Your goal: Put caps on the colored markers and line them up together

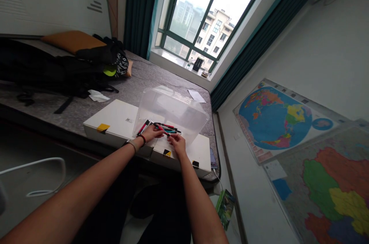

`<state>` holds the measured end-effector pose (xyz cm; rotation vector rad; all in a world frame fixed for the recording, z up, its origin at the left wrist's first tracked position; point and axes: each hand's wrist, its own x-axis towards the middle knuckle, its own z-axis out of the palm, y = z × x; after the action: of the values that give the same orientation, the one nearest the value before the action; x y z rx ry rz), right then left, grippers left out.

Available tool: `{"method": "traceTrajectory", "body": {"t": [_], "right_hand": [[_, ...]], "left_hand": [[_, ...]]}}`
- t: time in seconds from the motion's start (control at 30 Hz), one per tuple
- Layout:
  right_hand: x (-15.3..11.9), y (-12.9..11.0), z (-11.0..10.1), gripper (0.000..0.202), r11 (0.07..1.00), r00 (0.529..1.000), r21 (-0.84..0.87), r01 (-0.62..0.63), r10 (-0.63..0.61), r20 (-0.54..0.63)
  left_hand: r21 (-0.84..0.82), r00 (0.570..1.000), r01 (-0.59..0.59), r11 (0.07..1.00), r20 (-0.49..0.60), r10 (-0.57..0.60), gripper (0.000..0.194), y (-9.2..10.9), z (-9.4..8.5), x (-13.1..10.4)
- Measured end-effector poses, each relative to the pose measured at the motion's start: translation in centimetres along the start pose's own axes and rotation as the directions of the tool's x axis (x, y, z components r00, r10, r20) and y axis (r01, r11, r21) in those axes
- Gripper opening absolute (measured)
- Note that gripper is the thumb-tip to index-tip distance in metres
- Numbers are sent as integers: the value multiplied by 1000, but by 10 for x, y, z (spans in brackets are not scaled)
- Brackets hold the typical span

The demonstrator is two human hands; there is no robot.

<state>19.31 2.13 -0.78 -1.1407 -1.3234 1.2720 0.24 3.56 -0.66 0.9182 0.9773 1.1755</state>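
Observation:
A red and black pen slants between my two hands. My left hand, with bands on its wrist, pinches it from the left. The fingers of my right hand are closed at the pen's lower right end. Just beyond my fingers, several other pens in black, red and teal lie in a loose pile at the mouth of a clear plastic bin. The bin appears tipped onto its side, its opening toward me. Parts of the pile are hidden behind my left hand.
Under the bin are white boxes with yellow and black tabs, set along the edge of a grey mattress. A phone with a cable lies at right. Black bags and crumpled tissue are at left, a white paper behind.

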Motion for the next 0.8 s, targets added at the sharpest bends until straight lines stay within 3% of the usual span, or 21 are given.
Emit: {"method": "traceTrajectory", "body": {"t": [0.23,0.8], "right_hand": [[2,-2,5,32,995,999,-101,-12,16,35],[1,-2,4,31,999,998,-52,2,1,63]], "left_hand": [[-10,1000,-4,1000,-3,4,50,2,1,-2],[23,999,-33,999,3,33,47,-2,-1,1]]}}
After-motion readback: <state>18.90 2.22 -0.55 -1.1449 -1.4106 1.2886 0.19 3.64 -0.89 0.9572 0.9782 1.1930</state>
